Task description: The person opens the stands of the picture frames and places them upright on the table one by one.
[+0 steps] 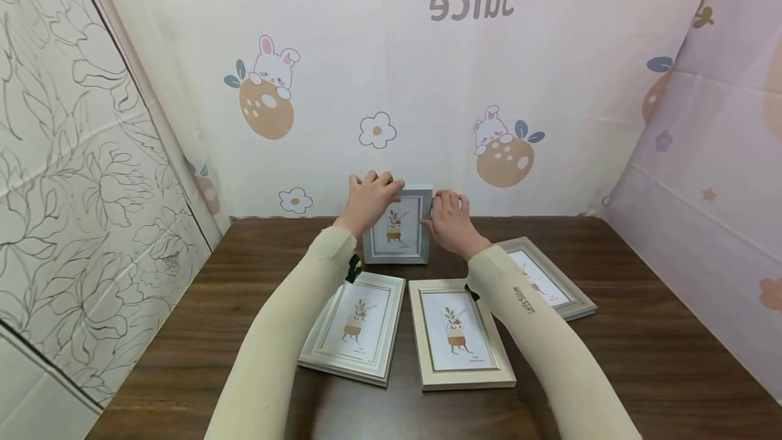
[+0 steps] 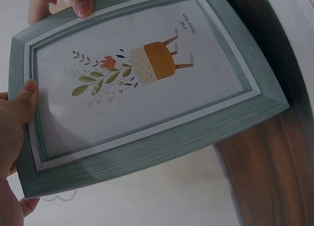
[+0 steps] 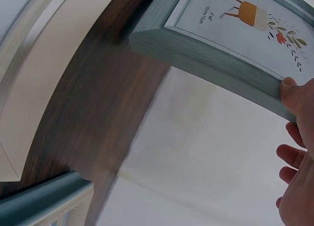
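Pinching grey-green frame [image 1: 396, 226] with both hands [image 1: 373, 199] [image 1: 451, 223]; right sleeve [image 1: 550, 345] partly hiding taupe frame [image 1: 550, 278].

Between your left hand [image 1: 371, 200] and right hand [image 1: 453, 224]: frame [image 2: 157, 141], finely streaked like brushed wood, satin; print [image 2: 144, 71] within, smooth, paper-like. Below hands: wood-grain tabletop [image 1: 259, 273], slightly glossy. Behind hands: backdrop [image 1: 379, 66], creased matt cloth. Your sleeves [image 1: 546, 338]: matt fabric.

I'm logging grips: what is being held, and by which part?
The blue-green picture frame: the left hand grips its top edge, the right hand grips its right side, seen from the front.
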{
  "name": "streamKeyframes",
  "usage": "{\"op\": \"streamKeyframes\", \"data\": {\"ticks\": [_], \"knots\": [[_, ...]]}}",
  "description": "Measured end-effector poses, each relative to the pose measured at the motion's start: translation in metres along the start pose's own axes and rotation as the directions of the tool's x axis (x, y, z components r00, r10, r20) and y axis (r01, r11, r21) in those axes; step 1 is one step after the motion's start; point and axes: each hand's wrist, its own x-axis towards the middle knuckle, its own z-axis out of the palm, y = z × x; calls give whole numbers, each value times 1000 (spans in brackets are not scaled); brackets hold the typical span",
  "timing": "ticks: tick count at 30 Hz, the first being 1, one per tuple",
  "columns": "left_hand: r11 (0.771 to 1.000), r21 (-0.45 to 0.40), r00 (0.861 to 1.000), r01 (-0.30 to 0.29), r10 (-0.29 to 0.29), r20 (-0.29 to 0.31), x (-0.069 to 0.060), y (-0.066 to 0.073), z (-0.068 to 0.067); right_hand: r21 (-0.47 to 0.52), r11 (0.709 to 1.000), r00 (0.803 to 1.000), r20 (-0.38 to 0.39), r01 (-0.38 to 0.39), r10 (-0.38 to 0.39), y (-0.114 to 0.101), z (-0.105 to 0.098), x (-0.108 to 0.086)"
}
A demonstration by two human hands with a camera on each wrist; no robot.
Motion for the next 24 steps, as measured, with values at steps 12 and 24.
{"op": "streamKeyframes", "data": {"ticks": [12,24], "knots": [[999,37,1000,13,-12,-26,2,-2,14,4,1000,1000,-11,-1,1,2,7,2],[999,-30,998,27,-28,-58,0,-7,25,67,993,994,43,-100,97,1,13,6]]}}
